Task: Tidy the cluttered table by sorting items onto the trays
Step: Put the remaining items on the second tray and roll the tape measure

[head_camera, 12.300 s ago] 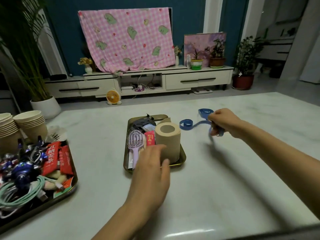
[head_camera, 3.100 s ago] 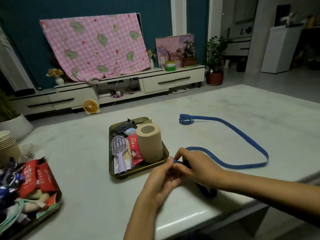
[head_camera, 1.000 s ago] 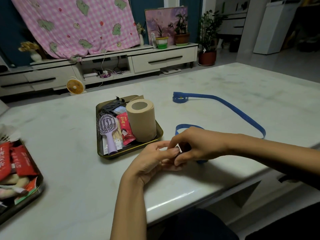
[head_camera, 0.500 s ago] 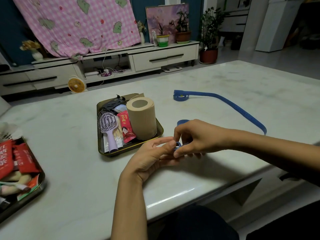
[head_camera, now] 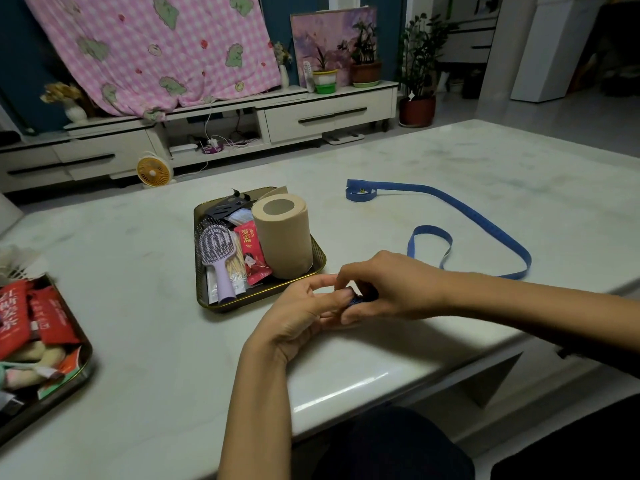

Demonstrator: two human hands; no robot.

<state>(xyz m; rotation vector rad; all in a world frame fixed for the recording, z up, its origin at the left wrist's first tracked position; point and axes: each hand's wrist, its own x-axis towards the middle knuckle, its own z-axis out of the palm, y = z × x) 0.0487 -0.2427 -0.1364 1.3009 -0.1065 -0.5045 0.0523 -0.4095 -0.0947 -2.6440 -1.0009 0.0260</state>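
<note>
Grip: your left hand (head_camera: 298,313) and right hand (head_camera: 391,285) both pinch the rolled end of the blue tape (head_camera: 431,230) | Risk: slacken either, coil likely springs open.

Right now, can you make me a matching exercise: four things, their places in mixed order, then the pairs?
1. roll
2. brush
3. tape
4. fan

a. on the floor
b. lying in the middle tray, left side
c. upright in the middle tray, right side
d. on the table, one end in left hand and right hand

Pairs: 1-c, 2-b, 3-d, 4-a
</note>
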